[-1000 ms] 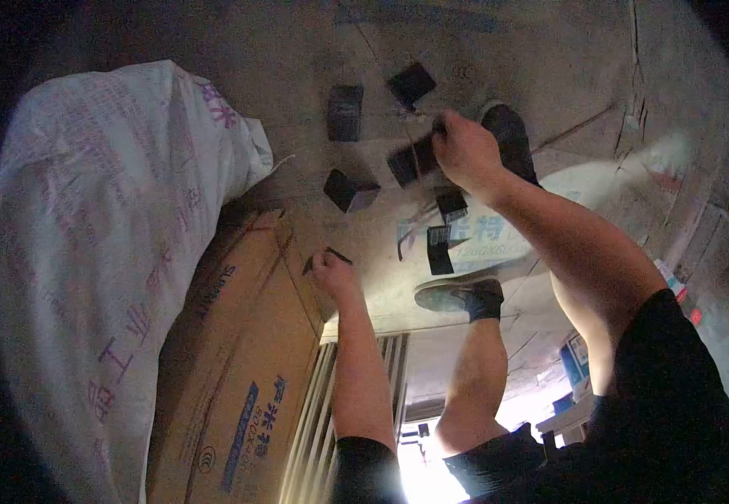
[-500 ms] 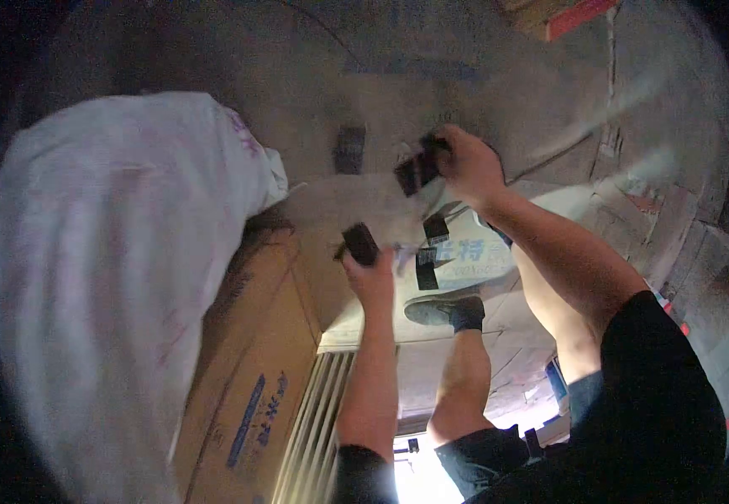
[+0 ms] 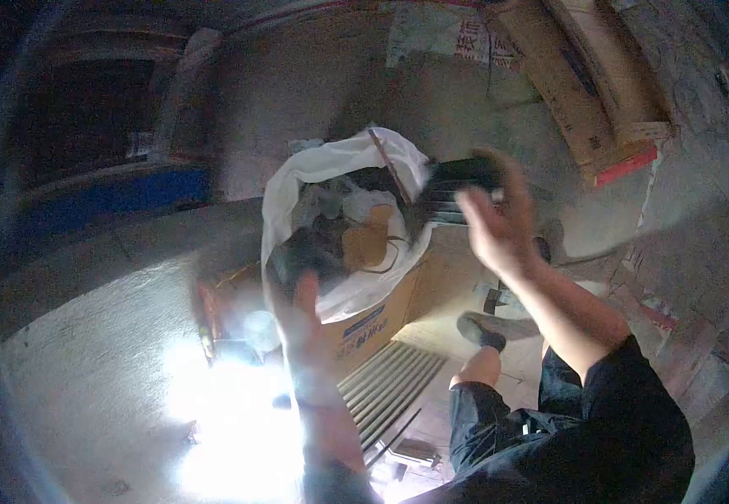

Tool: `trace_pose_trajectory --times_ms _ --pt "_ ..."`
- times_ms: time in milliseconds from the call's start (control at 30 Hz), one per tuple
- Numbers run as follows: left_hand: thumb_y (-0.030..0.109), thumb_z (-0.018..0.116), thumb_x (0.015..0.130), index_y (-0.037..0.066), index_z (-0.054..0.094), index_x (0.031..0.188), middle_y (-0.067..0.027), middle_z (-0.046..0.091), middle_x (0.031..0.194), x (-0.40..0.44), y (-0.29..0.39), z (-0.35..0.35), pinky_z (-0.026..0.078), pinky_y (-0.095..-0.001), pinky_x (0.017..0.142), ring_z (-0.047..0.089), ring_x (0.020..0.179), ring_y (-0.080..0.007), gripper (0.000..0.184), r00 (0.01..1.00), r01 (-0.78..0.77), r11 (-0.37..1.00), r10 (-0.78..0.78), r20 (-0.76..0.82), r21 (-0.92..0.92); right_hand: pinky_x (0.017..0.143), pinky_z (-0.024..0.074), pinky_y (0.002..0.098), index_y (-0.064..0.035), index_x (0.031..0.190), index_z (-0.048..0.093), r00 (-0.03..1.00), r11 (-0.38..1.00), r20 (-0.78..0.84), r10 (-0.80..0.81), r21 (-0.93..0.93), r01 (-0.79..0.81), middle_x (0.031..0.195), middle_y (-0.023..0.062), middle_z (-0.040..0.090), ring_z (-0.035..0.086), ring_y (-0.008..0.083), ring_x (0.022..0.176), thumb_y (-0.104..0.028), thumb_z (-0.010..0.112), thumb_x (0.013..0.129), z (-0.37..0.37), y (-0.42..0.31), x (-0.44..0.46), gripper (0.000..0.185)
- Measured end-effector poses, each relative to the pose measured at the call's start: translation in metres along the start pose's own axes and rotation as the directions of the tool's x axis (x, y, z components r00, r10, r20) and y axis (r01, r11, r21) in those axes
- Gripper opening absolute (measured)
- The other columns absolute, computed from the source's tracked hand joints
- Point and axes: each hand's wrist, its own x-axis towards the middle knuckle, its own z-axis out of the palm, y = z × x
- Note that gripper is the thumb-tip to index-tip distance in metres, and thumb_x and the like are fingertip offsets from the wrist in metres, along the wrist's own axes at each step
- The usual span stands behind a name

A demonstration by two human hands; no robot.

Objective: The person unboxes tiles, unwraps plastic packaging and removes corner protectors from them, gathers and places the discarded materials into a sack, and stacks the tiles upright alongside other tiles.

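A white sack (image 3: 285,189) stands open, its rim folded around dark pieces and a brown cardboard piece (image 3: 367,239). My left hand (image 3: 304,307) is at the sack's near left edge, beside a dark item inside; blur hides its finger grip. At the sack's right rim, my right hand (image 3: 503,223) holds black pieces (image 3: 464,178), with its thumb below them and its fingers on their far side. These pieces are blurred too. A thin brown strip (image 3: 390,164) crosses the rim between the sack's mouth and the pieces.
A printed cardboard box (image 3: 381,323) stands below the sack, beside ribbed metal bars (image 3: 394,386). Long cartons (image 3: 574,92) lie at upper right. A small black piece (image 3: 492,300) is on the floor near my shoe (image 3: 482,330). Bright light glares at lower left.
The view has swung left, bringing the sack's open mouth into sight. Both hands have moved from above the floor to the sack. The black piece seen earlier in my left hand is no longer distinct.
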Motion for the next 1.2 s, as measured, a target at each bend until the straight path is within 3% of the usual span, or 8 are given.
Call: trace_pose_trajectory --times_ms 100,500,700,833,967,1067,1133,1200 --pt "0.036 0.076 0.084 0.002 0.034 0.144 -0.0166 0.058 0.122 0.024 0.013 -0.011 0.046 -0.0399 0.093 0.057 0.109 -0.0273 0.081 1.0 -0.009 0.995 0.008 0.01 0.103 0.081 0.0495 0.0355 -0.0051 0.123 0.055 0.863 0.98 0.505 -0.035 -0.15 0.128 0.106 0.0155 0.064 0.061 0.0245 0.095 -0.018 0.066 0.09 0.047 -0.003 0.008 0.037" --pt "0.039 0.072 0.085 0.005 0.051 0.134 -0.0152 0.059 0.128 -0.083 -0.049 0.054 0.044 -0.0429 0.098 0.057 0.114 -0.0303 0.063 0.881 -0.458 0.834 0.377 0.287 0.309 0.091 0.0491 0.0448 -0.0031 0.125 0.056 0.598 0.429 -0.338 0.726 -0.458 -0.779 0.116 0.0229 0.065 0.063 0.0366 0.108 -0.032 0.065 0.087 -0.191 0.316 -0.173 0.049" --pt "0.041 0.07 0.086 0.006 0.059 0.13 -0.0144 0.06 0.131 -0.101 -0.175 0.155 0.043 -0.0444 0.1 0.058 0.116 -0.0318 0.056 0.244 -0.266 0.958 -0.046 0.969 0.112 0.094 0.0486 0.0484 -0.0058 0.135 0.048 0.315 0.146 -0.115 0.942 -0.705 -0.694 0.131 0.0228 0.054 0.056 0.0391 0.12 -0.022 0.06 0.087 -0.129 0.445 -0.319 0.052" --pt "0.03 0.059 0.094 0.007 0.058 0.13 -0.0151 0.062 0.124 -0.062 -0.345 0.275 0.045 -0.0382 0.098 0.058 0.114 -0.0278 0.043 0.553 -0.05 0.561 -0.673 0.49 0.826 0.088 0.0495 0.0475 -0.0129 0.127 0.057 0.716 0.388 0.067 0.694 -0.873 -0.294 0.13 0.0182 0.052 0.057 0.0373 0.112 -0.015 0.061 0.085 -0.08 0.526 -0.338 0.042" --pt "0.034 0.062 0.091 -0.001 0.051 0.133 -0.0229 0.056 0.131 0.064 -0.505 0.376 0.041 -0.0427 0.103 0.054 0.121 -0.035 0.056 0.8 -0.053 0.706 -0.393 0.453 0.706 0.081 0.0498 0.043 -0.0085 0.115 0.061 0.713 0.488 0.237 0.66 -0.856 -0.168 0.115 0.0166 0.06 0.06 0.0329 0.099 -0.011 0.064 0.078 -0.076 0.601 -0.348 0.038" --pt "0.041 0.072 0.081 -0.004 0.04 0.139 -0.0276 0.046 0.14 0.116 -0.552 0.446 0.04 -0.0471 0.105 0.05 0.125 -0.0399 0.08 0.932 -0.258 0.542 -0.079 0.354 0.8 0.08 0.049 0.0421 -0.0042 0.099 0.066 0.664 0.433 -0.296 0.687 -0.567 -0.701 0.102 0.0137 0.067 0.062 0.0262 0.096 -0.016 0.066 0.082 -0.077 0.617 -0.402 0.02" --pt "0.039 0.073 0.079 -0.005 0.036 0.14 -0.0287 0.043 0.141 0.11 -0.546 0.484 0.04 -0.0468 0.105 0.049 0.126 -0.04 0.084 0.909 -0.351 0.457 -0.043 0.415 0.817 0.072 0.0527 0.043 -0.0003 0.109 0.066 0.051 0.048 -0.031 0.998 -0.083 -0.995 0.103 0.0188 0.067 0.065 0.0321 0.089 -0.025 0.064 0.086 -0.061 0.618 -0.448 0.034" --pt "0.036 0.074 0.077 -0.006 0.032 0.142 -0.0298 0.04 0.142 0.102 -0.549 0.5 0.041 -0.0465 0.105 0.047 0.126 -0.0401 0.088 0.875 -0.451 0.355 -0.004 0.484 0.819 0.076 0.0511 0.0421 0.0018 0.111 0.065 0.004 -0.007 0.048 0.999 0.224 -0.975 0.093 0.0185 0.068 0.065 0.0328 0.093 -0.025 0.065 0.085 -0.021 0.61 -0.494 0.037"
